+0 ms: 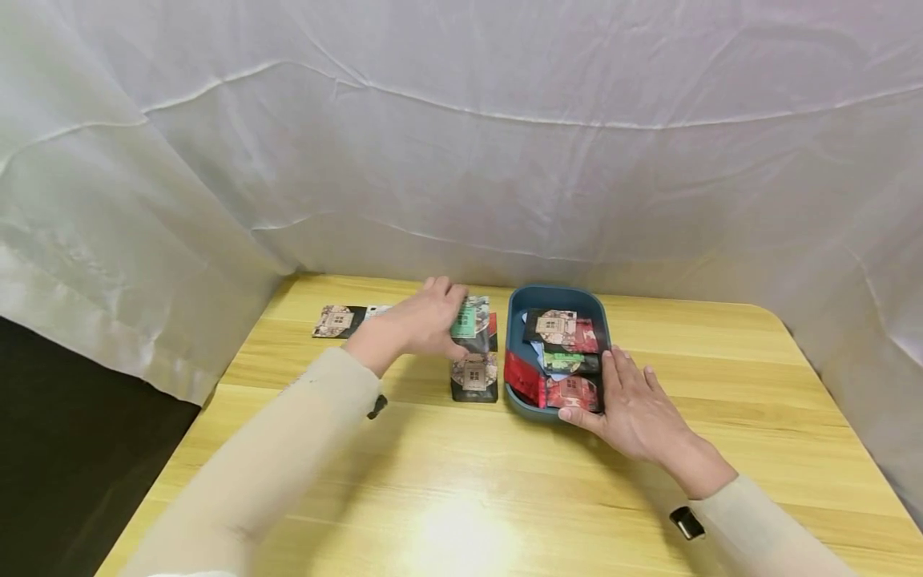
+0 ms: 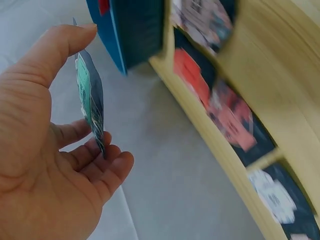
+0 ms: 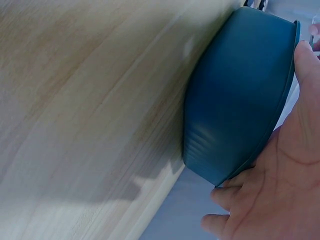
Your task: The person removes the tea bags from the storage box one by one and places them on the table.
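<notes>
My left hand (image 1: 425, 320) pinches a dark sachet with a green label (image 1: 465, 322) between thumb and fingers. In the left wrist view the sachet (image 2: 89, 95) stands edge-on, clear of the table. Below the hand, a black sachet with a beige label (image 1: 473, 377) lies on the table, and a red-edged one (image 1: 493, 330) shows partly behind the held sachet. My right hand (image 1: 638, 409) rests along the right rim of a blue plastic bin (image 1: 521, 298), fingers extended, thumb at its near corner. The right wrist view shows the bin's outer wall (image 3: 235, 95) beside the palm.
Inside the bin are several sachets, among them a beige-labelled one (image 1: 555, 327), a green one (image 1: 566, 361) and red ones (image 1: 522, 377). More sachets (image 1: 337, 320) lie in a row at the table's back left. A pale cloth (image 1: 505, 192) hangs behind the wooden table (image 1: 433, 481).
</notes>
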Demonstrator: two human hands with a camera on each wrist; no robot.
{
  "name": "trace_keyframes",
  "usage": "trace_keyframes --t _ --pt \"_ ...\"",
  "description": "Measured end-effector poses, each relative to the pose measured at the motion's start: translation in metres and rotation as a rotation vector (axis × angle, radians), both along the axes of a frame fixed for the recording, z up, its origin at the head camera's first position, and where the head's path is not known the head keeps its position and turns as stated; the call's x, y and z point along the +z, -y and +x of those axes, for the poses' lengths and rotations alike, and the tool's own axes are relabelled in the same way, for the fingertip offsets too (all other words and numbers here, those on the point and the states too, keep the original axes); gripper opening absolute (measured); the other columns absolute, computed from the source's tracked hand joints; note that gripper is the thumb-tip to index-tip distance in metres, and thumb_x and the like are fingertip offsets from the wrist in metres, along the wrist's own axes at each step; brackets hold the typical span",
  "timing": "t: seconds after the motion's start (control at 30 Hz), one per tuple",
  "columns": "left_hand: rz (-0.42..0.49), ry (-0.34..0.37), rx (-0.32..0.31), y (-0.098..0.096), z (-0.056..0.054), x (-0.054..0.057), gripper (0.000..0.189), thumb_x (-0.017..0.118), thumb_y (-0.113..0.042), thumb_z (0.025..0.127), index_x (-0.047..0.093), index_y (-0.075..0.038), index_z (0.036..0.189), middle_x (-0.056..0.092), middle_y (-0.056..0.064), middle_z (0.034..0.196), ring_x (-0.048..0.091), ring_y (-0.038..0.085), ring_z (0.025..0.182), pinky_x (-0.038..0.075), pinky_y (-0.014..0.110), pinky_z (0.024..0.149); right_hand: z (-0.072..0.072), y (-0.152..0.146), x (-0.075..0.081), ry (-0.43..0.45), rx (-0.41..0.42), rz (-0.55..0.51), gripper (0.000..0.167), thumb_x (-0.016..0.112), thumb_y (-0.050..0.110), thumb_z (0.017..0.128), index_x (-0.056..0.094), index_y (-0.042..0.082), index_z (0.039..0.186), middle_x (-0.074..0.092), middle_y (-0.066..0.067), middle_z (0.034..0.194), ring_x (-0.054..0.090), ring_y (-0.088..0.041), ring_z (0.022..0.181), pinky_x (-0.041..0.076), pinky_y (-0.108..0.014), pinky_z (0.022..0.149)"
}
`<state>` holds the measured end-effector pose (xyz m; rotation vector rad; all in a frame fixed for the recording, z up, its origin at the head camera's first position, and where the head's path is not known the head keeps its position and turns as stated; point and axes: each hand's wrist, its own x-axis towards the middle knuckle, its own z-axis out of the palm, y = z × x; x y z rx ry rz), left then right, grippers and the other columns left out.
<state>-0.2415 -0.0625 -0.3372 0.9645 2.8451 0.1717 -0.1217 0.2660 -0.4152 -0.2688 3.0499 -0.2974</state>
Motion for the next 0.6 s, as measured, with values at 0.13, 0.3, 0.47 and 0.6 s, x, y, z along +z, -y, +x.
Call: trace_keyframes --t 0.13,0.3,0.47,0.6 --pt "0.021 -0.004 0.027 0.024 0.0 0.001 0.101 0.089 -0.047 0.08 0.039 0.001 0.153 0.05 0.016 0.135 0.046 0.028 0.122 0.05 0.044 0.109 -0.001 0.0 0.0 0.003 -0.002 0.004 0.128 0.049 0.085 0.091 0.017 -0.018 0.16 0.016 -0.041 0.167 0.02 -0.057 0.155 0.015 -0.072 0.124" --pt "0.014 -0.026 0.038 0.048 0.004 -0.005 0.1 0.088 -0.047 0.08 0.04 0.003 0.152 0.05 0.021 0.137 0.048 0.033 0.123 0.05 0.047 0.109 -0.001 0.002 -0.001 0.008 -0.004 0.0 0.129 0.048 0.087 0.091 0.016 -0.018 0.16 0.015 -0.04 0.167 0.019 -0.057 0.155 0.015 -0.072 0.125" --pt "-0.029 0.032 0.038 0.062 0.016 -0.027 0.103 0.088 -0.049 0.081 0.038 0.003 0.155 0.051 0.022 0.136 0.049 0.032 0.121 0.051 0.048 0.107 -0.001 0.002 -0.001 0.004 -0.002 0.001 0.129 0.049 0.086 0.091 0.016 -0.018 0.16 0.015 -0.041 0.167 0.019 -0.057 0.155 0.015 -0.072 0.124" --pt "-0.055 0.085 0.045 0.067 0.023 -0.044 0.108 0.088 -0.05 0.081 0.035 0.003 0.158 0.051 0.021 0.138 0.051 0.032 0.124 0.049 0.049 0.111 -0.001 0.002 0.0 -0.007 0.0 0.001 0.128 0.05 0.085 0.091 0.017 -0.018 0.159 0.016 -0.041 0.167 0.02 -0.057 0.155 0.015 -0.072 0.124"
